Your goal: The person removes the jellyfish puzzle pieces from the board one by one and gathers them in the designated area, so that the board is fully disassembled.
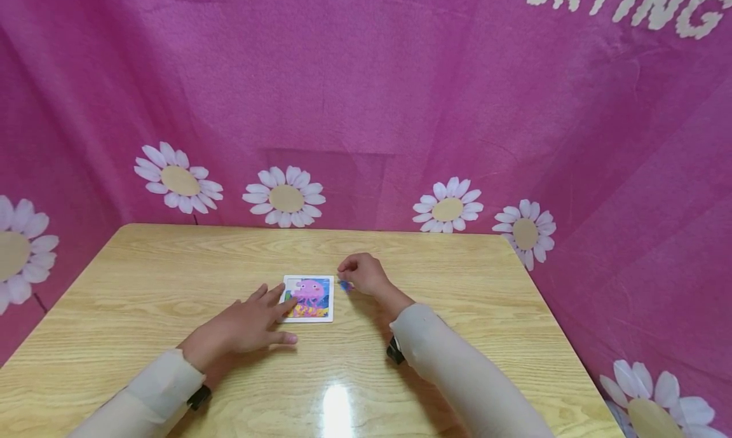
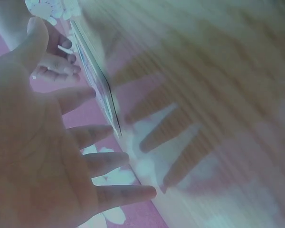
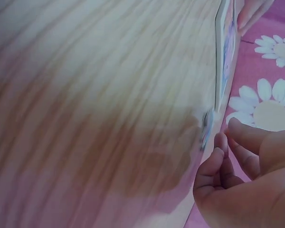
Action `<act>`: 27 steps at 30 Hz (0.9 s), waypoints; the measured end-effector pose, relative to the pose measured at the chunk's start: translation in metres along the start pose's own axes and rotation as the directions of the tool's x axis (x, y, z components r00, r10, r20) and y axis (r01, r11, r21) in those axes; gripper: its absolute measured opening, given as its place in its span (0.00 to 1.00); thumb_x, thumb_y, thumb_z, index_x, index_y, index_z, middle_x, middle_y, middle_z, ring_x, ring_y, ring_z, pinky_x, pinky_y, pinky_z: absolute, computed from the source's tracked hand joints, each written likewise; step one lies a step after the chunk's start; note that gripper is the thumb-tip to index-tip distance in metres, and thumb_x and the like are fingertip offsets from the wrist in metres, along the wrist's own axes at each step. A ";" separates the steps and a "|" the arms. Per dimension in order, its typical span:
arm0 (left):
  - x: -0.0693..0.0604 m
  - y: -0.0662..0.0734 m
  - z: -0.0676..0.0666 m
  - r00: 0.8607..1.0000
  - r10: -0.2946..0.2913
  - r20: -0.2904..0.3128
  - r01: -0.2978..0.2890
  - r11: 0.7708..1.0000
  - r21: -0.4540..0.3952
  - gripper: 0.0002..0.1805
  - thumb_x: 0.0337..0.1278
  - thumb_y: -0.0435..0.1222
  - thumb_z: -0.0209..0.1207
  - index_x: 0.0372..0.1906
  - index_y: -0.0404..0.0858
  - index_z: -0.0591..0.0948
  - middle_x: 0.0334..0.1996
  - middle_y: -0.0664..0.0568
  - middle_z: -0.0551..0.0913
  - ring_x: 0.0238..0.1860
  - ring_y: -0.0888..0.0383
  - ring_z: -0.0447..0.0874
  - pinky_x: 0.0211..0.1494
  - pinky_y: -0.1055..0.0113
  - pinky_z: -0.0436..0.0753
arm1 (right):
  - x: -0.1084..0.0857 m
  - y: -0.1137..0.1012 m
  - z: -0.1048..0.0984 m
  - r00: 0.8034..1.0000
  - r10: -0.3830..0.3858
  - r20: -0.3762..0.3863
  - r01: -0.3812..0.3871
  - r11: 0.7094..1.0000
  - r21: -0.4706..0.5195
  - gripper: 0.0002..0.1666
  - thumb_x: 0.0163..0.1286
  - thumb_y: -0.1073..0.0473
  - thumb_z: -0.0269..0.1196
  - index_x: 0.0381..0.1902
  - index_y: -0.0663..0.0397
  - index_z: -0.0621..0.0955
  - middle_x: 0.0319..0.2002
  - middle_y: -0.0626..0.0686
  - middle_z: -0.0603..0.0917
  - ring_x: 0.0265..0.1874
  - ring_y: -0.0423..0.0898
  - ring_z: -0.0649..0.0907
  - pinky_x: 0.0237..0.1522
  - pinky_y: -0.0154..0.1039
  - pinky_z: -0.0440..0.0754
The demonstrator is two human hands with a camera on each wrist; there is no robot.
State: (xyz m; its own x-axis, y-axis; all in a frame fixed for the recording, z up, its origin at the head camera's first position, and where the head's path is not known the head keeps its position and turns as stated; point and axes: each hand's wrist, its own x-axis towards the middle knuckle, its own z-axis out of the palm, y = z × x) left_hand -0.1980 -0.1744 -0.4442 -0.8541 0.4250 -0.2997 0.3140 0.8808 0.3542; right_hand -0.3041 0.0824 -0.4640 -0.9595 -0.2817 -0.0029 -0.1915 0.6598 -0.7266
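A square jellyfish puzzle [image 1: 313, 301] in a white frame lies on the wooden table in the head view. Its upper-left part shows pale, without picture. My left hand [image 1: 251, 320] is spread over the puzzle's left side; the left wrist view shows its fingers straight and apart, with fingertips by the board. Just right of the frame lies a small blue and pink puzzle piece [image 1: 345, 286]. Above that piece is my right hand [image 1: 366, 274], fingers loosely bent. In the right wrist view the piece [image 3: 207, 129] appears beside the fingertips, apart from them.
The light wooden table [image 1: 457, 285] reaches back to a pink curtain [image 1: 366, 95] printed with white daisies. A bright light reflection [image 1: 337, 409] falls on the near part of the tabletop. Black wrist straps [image 1: 394, 351] show at both sleeves.
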 end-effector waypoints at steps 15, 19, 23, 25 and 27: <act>0.009 0.006 0.005 1.000 -0.005 0.021 0.004 1.000 0.029 0.51 0.58 0.72 0.57 0.82 0.51 0.61 0.83 0.44 0.50 0.82 0.32 0.41 0.66 0.18 0.52 | 0.003 -0.026 0.029 0.997 -0.042 0.070 0.037 0.997 0.067 0.05 0.68 0.68 0.69 0.42 0.61 0.87 0.36 0.52 0.86 0.35 0.41 0.80 0.42 0.34 0.80; 0.010 0.004 0.006 1.000 0.000 0.024 -0.001 1.000 0.028 0.52 0.58 0.72 0.56 0.82 0.51 0.61 0.83 0.44 0.50 0.82 0.32 0.41 0.67 0.18 0.52 | 0.005 -0.030 0.036 0.996 -0.045 0.072 0.041 0.998 0.052 0.08 0.64 0.69 0.71 0.42 0.61 0.87 0.37 0.52 0.87 0.37 0.42 0.81 0.44 0.36 0.81; 0.010 0.003 0.007 1.000 0.007 0.025 -0.008 1.000 0.026 0.52 0.59 0.72 0.55 0.82 0.51 0.60 0.83 0.43 0.49 0.82 0.32 0.41 0.67 0.18 0.52 | 0.006 -0.032 0.041 0.997 -0.038 0.072 0.036 0.999 0.031 0.10 0.63 0.70 0.71 0.43 0.61 0.87 0.39 0.53 0.87 0.40 0.44 0.82 0.49 0.38 0.82; 0.010 0.003 0.007 1.000 0.010 0.024 -0.011 1.000 0.028 0.51 0.59 0.72 0.55 0.82 0.51 0.60 0.83 0.43 0.49 0.82 0.32 0.42 0.67 0.18 0.52 | 0.007 -0.032 0.042 0.997 -0.029 0.073 0.028 0.999 0.019 0.10 0.63 0.70 0.72 0.43 0.60 0.87 0.39 0.53 0.87 0.40 0.44 0.82 0.50 0.39 0.82; 0.010 0.003 0.007 1.000 0.012 0.023 -0.012 0.999 0.032 0.51 0.59 0.72 0.55 0.82 0.51 0.60 0.83 0.43 0.49 0.82 0.32 0.42 0.67 0.18 0.52 | 0.008 -0.031 0.044 0.997 -0.026 0.072 0.026 1.000 0.000 0.10 0.63 0.69 0.72 0.42 0.59 0.86 0.38 0.52 0.86 0.40 0.44 0.82 0.49 0.38 0.82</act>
State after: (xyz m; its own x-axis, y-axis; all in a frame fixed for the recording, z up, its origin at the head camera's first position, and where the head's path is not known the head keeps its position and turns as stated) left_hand -0.2023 -0.1665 -0.4525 -0.8409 0.4398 -0.3154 0.3376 0.8818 0.3294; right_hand -0.2964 0.0287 -0.4715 -0.9368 -0.3483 -0.0340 -0.2161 0.6522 -0.7266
